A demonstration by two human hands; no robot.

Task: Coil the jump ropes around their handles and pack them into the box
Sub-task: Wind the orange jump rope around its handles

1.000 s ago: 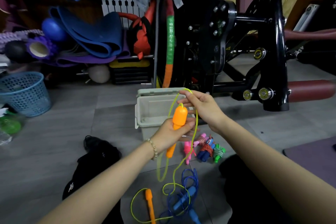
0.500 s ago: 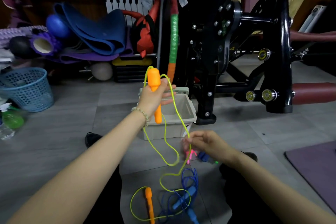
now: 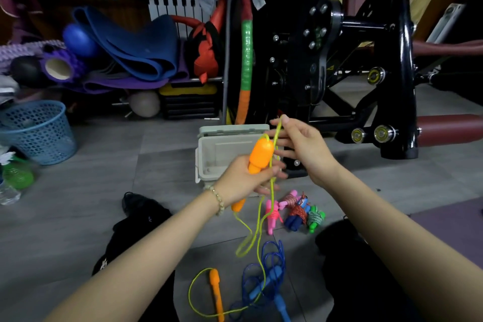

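My left hand (image 3: 245, 180) grips an orange jump-rope handle (image 3: 258, 155) upright in front of the open grey-green box (image 3: 224, 149). Its yellow-green rope (image 3: 257, 227) runs from the handle's top up to my right hand (image 3: 300, 146), which pinches it just above the handle. The rope then hangs down in a loop to the floor. The second orange handle (image 3: 216, 293) lies on the floor. Beside it lies a loose blue jump rope (image 3: 266, 277). Several coiled ropes, pink (image 3: 273, 217), dark blue with red (image 3: 296, 214) and green (image 3: 315, 219), lie right of the box.
A black gym machine (image 3: 366, 73) stands behind the box. A blue mesh basket (image 3: 39, 131) sits at left, with mats, rollers and balls stacked along the back wall. Black clothing (image 3: 136, 222) lies on the grey floor by my left arm. A purple mat (image 3: 449, 227) lies at right.
My left hand has come down with the orange handle to in front of the box. My right hand has risen from the floor, drawing the yellow-green rope up above the handle.
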